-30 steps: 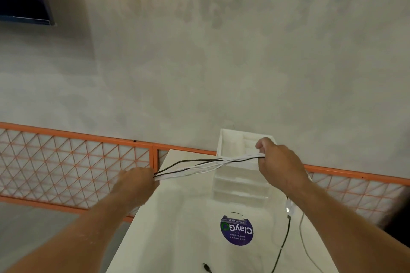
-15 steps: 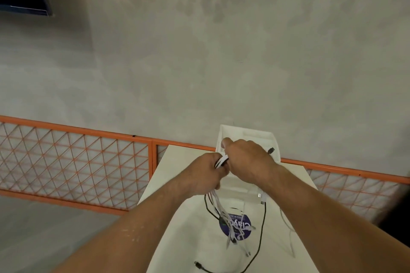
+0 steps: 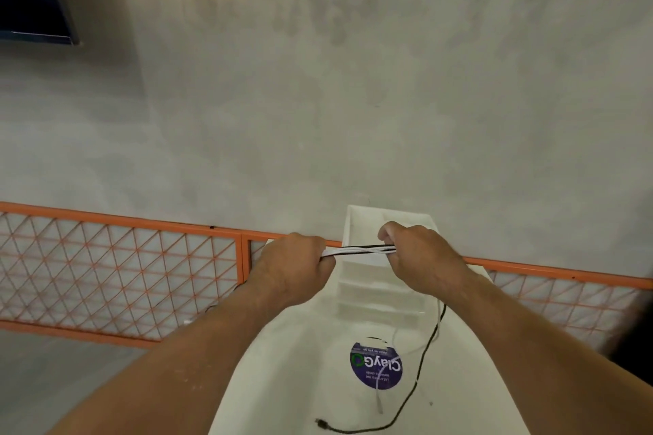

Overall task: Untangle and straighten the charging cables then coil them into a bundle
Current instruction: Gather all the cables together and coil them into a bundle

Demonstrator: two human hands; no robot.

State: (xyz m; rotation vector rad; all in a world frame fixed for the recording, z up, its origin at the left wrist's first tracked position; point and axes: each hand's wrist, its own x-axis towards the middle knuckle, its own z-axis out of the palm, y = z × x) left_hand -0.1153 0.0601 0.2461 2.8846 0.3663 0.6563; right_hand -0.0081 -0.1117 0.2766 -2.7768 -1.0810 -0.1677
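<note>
The left hand (image 3: 293, 272) and right hand (image 3: 420, 258) have parted, fists gripping black-and-white charging cables (image 3: 364, 251) taut above white table (image 3: 300, 364), lower centre; grey wall (image 3: 353, 99) above.

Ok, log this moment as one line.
left hand: grips cables | right hand: grips cables | span: straight between hands | tails: trail on table

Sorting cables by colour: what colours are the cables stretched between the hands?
Mostly white cables, with a black strand; head view.

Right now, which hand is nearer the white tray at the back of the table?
Right. The right hand grips the cables over the white tray; the left hand holds them off its left side.
</note>
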